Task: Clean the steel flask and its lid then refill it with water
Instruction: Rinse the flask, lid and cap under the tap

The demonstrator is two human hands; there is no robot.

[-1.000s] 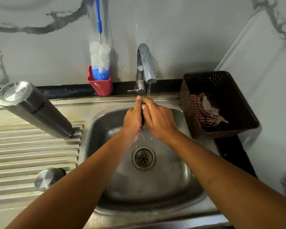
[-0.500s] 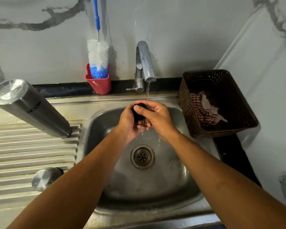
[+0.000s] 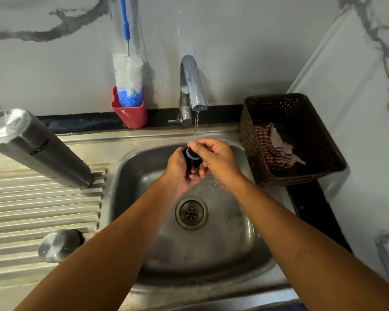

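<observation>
Under the running tap I hold a small black inner lid over the sink. My left hand cups it from below and my right hand grips its top edge, where the water stream lands. The steel flask stands upside down on the ribbed drainboard at the left. A round steel cap lies on the drainboard near the sink's edge.
A red holder with a blue-and-white bottle brush stands against the wall left of the tap. A brown perforated basket with a checked cloth sits right of the sink. The drain is below my hands.
My hands have parted from being pressed together, turning the black lid so it shows between them under the stream. The flask and steel cap have not moved.
</observation>
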